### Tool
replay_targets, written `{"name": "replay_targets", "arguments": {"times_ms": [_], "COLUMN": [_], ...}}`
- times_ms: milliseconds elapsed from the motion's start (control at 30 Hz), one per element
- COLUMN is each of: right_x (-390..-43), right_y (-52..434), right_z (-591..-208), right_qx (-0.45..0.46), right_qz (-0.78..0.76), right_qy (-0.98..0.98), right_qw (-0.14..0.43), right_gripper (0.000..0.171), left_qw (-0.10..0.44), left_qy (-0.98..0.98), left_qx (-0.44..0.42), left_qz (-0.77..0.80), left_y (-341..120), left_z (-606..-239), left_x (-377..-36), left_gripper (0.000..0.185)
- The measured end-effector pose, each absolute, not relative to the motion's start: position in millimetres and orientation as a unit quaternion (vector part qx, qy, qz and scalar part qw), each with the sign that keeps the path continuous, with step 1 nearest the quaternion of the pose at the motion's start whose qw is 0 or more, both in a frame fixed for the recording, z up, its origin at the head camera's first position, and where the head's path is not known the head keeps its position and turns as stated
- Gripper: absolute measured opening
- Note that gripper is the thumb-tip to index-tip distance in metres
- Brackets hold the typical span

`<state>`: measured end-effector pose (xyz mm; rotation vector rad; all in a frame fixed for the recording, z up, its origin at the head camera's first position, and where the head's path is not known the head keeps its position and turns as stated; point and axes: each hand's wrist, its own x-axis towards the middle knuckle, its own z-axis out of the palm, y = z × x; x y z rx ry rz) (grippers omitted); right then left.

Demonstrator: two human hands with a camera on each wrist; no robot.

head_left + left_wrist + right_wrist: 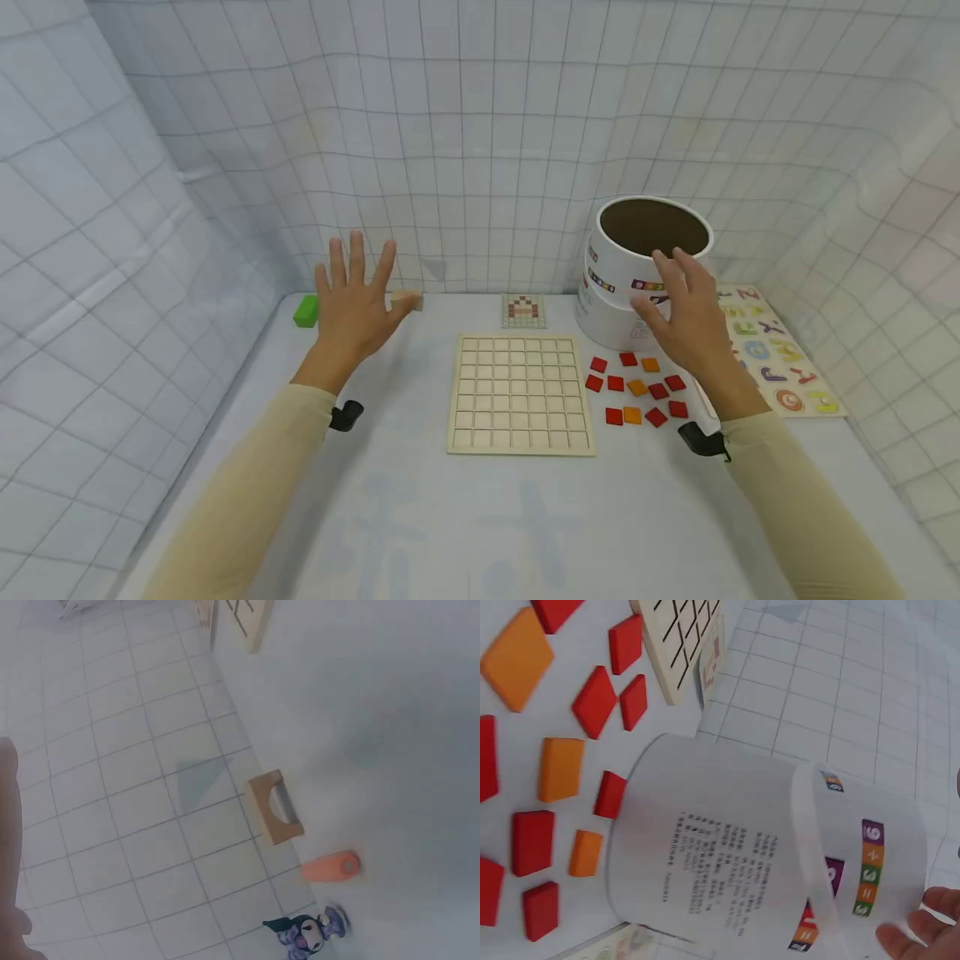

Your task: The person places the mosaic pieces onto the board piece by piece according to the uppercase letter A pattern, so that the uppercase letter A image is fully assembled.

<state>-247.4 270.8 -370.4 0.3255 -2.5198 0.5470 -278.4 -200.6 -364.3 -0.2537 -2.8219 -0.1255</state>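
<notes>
The tub (633, 275) — a white round cardboard one with an open top and a brown inside — stands at the back right of the table (480, 517), just beside the wall. It looks like two stacked parts, the upper one leaning a little to the right. The right hand (686, 312) is raised in front of it with fingers straight and slightly apart; from the head view the fingertips lie over the tub's front wall near the rim, but I cannot tell whether they touch it. In the right wrist view the tub (765, 862) fills the middle, with printed text on its side and a band of coloured squares nearer the rim, and fingertips (922, 930) show just beside that band.

Red and orange tiles (637, 389) lie scattered on the table between the tub and the grid board (521, 393), a pale wooden tray of empty square cells. Behind the board lies a small pattern card (523, 311). To the right of the tub lies an alphabet puzzle (772, 354), partly under the right wrist.

The left hand (352, 300) hovers well to the left, spread wide, palm down, holding nothing. Near its thumb sits a small wooden block (408, 300), and a green block (306, 311) lies by the left wall. The left wrist view shows the wooden block (275, 807) — with an arched notch — an orange peg (332, 867) and a small figurine (307, 931).
</notes>
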Motion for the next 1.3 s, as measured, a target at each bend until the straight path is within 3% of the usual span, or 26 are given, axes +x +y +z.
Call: {"name": "replay_targets", "arguments": {"times_ms": [133,233,300,467,567,900,1300], "right_x": [-235.1,-227.3,-223.4,-223.1,-225.7,-225.5,-225.3], "right_y": [289.3,302.9,312.7,337.1,344.1,342.0,342.3], "right_z": [-388.5,-399.8,-405.7,-425.7,-439.9,-453.8,-460.5], "right_qx": [0.113,0.085,0.055,-0.019,-0.055,-0.075,-0.091], "right_qz": [0.265,0.291,0.324,0.400,0.400,0.311,0.315], "right_qy": [-0.898,-0.896,-0.910,-0.915,-0.906,-0.940,-0.937], "right_qw": [0.333,0.325,0.251,-0.040,-0.128,-0.119,-0.119], "right_gripper": [0.054,0.046,0.046,0.056,0.054,0.050,0.044], "left_qw": [0.160,0.152,0.134,0.068,0.026,-0.097,-0.116], "left_qy": [-0.981,-0.980,-0.980,-0.982,-0.981,-0.955,-0.945], "left_qx": [-0.101,-0.115,-0.124,-0.138,-0.154,-0.244,-0.278], "left_qz": [-0.051,-0.062,-0.077,-0.110,-0.117,-0.136,-0.127], "left_y": [-206.5,-210.1,-210.3,-203.7,-197.4,-173.3,-157.1], "left_z": [-383.0,-400.3,-410.7,-431.9,-442.8,-455.5,-458.8], "left_x": [-263.8,-249.3,-238.7,-213.3,-202.6,-182.6,-188.0], "left_gripper": [0.082,0.068,0.060,0.054,0.057,0.078,0.083]}}
